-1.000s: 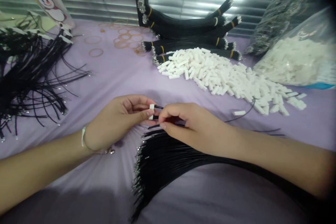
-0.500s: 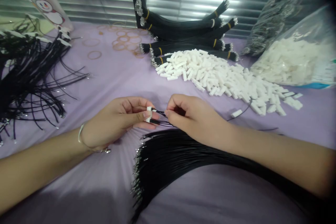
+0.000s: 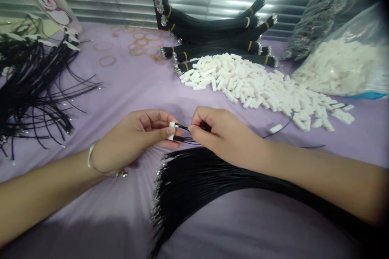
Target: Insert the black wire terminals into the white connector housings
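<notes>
Between the thumb and fingers of my left hand (image 3: pixel 142 133) is a small white plastic connector housing (image 3: pixel 172 130), with several black wires (image 3: pixel 184 140) running out of its right side. My right hand (image 3: pixel 212 127) pinches a black wire (image 3: pixel 181 126) close to its metal-tipped end, and that tip is at the upper part of the housing. How deep the tip sits in it I cannot tell. Just below both hands lies a thick fan of loose black wires (image 3: pixel 206 178), their bright metal terminals toward the left.
A heap of white housings (image 3: pixel 243 83) lies behind my right hand, with rubber-banded wire bundles (image 3: pixel 212 34) beyond. Clear bags (image 3: pixel 343 64) stand at the back right. Wired housings (image 3: pixel 33 85) are piled at left, and rubber bands (image 3: pixel 144 46) are scattered on the purple cloth (image 3: pixel 121 89).
The pinched wire's tip has come up against the white housing, and my right hand has shifted slightly left. My left hand keeps its hold. The whole view has moved a little.
</notes>
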The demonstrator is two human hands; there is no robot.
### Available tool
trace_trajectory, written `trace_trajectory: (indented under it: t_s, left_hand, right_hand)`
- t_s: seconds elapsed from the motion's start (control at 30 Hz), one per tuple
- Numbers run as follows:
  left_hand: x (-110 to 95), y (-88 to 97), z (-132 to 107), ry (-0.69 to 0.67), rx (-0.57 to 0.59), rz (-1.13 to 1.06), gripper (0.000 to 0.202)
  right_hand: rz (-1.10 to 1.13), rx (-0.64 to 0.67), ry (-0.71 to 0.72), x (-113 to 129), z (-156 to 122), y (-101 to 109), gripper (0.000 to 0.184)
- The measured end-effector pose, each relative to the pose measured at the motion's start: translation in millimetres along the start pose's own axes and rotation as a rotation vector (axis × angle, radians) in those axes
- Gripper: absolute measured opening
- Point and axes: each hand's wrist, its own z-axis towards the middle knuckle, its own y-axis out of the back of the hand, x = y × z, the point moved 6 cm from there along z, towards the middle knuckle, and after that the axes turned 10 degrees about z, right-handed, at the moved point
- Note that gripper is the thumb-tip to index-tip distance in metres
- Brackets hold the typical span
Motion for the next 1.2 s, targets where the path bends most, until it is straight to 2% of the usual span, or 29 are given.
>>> trace_trajectory:
  t_s: [0.37,0.57,0.77,1.0,1.2]
  left_hand:
    - [0.3,-3.6,-1.1,0.030,0.000,0.029,0.009]
    - [1.2,-3.0,-0.9,-0.004,0.012,0.059,0.010]
    - [0.1,-5.0,0.7,-0.022,0.031,0.012,0.008]
    - [0.1,-4.5,1.7,0.005,0.049,-0.011,0.007]
    - [2.0,-3.5,1.6,0.007,0.028,0.016,0.008]
  right_hand:
    - [-0.010,0.013,-0.006,-1.8,-0.6,-2.0,0.020]
    - [-0.010,0.028,0.014,-1.2,0.4,-3.4,0.020]
    - [-0.030,0.018,0.110,0.8,1.0,-4.0,0.018]
    - [-0.021,0.036,0.045,-1.3,2.2,-2.9,0.021]
    - [-0.019,0.038,0.095,-0.3,1.6,-5.8,0.019]
